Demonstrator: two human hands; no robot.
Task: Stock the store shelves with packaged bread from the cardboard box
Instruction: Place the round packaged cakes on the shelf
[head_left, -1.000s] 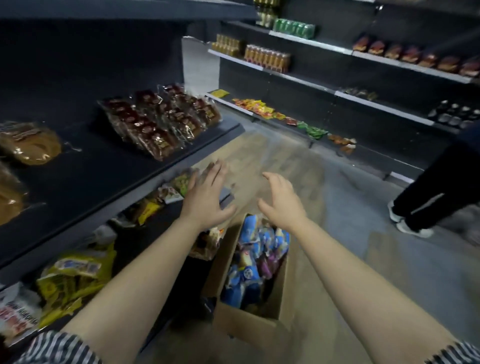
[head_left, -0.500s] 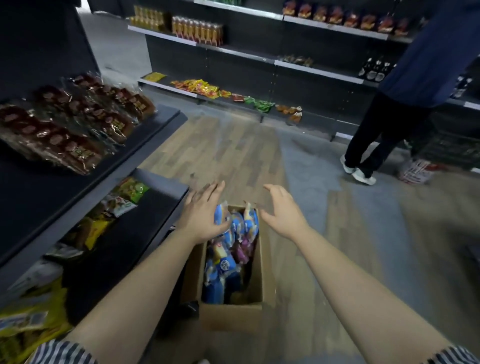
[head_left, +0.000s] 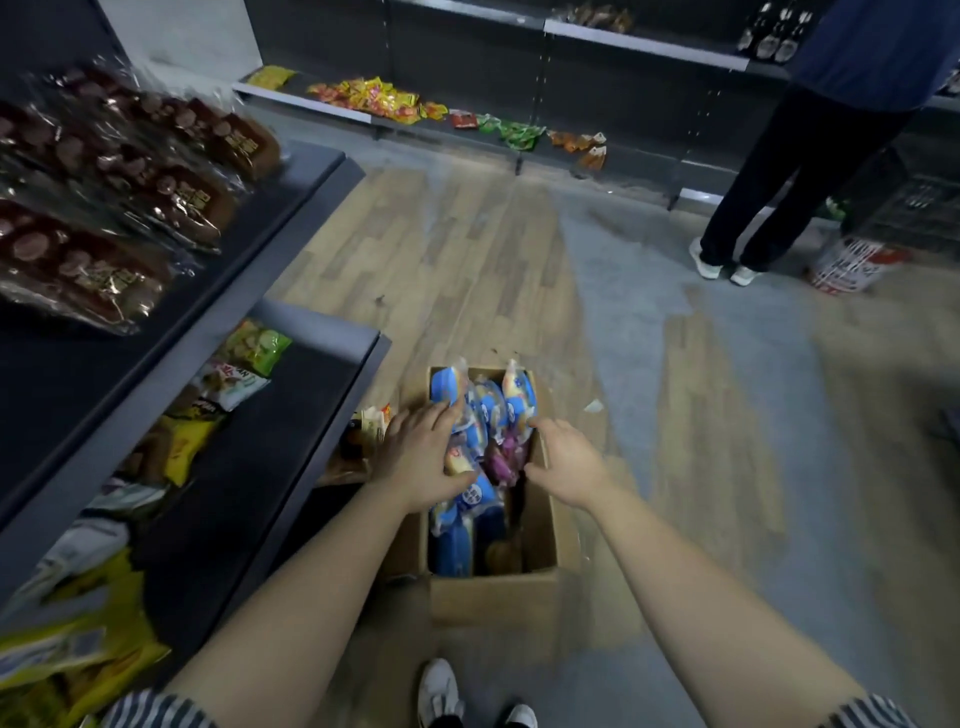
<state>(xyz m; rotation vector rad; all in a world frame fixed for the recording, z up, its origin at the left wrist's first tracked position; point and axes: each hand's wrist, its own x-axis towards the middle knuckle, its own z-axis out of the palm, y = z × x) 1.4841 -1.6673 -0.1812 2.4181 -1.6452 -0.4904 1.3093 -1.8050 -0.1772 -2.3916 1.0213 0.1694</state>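
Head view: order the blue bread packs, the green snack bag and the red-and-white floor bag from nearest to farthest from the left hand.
1. Blue bread packs, in the box, right at the left hand.
2. Green snack bag, on the lower shelf, to the left.
3. Red-and-white floor bag, far right.

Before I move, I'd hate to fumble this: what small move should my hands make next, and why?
Probably close both hands on the blue bread packets standing up out of the cardboard box. The left hand lies open against them, the right hand is open at their other side, and neither holds any yet.
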